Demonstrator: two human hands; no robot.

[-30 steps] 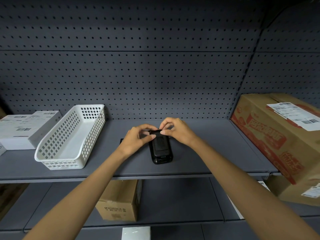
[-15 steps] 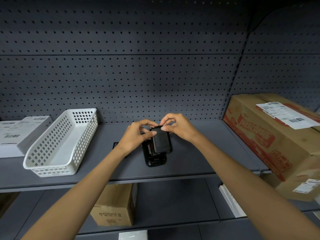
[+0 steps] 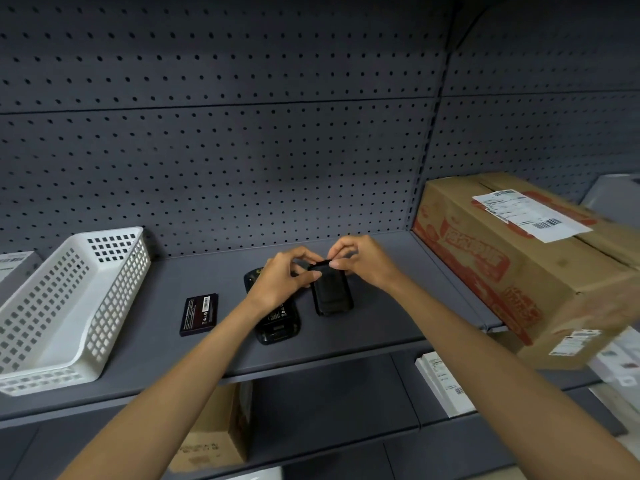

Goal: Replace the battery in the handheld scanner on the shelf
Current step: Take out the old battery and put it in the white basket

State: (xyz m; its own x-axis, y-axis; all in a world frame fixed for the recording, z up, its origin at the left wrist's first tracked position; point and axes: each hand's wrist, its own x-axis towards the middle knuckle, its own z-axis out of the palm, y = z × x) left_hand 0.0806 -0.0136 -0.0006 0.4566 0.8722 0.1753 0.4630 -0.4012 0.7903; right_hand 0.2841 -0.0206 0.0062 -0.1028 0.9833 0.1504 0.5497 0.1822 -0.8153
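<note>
We pinch the cover (image 3: pixel 331 289) with our left hand (image 3: pixel 284 282) and right hand (image 3: pixel 363 263); we should lay it flat beside the scanner (image 3: pixel 277 325).

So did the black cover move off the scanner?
Yes. The cover went right, off the scanner, toward the cardboard box.

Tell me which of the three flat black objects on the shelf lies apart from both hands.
The battery with the printed label, nearest the white basket. Nothing touches it. The scanner lies under the left hand; both hands pinch the plain cover.
</note>
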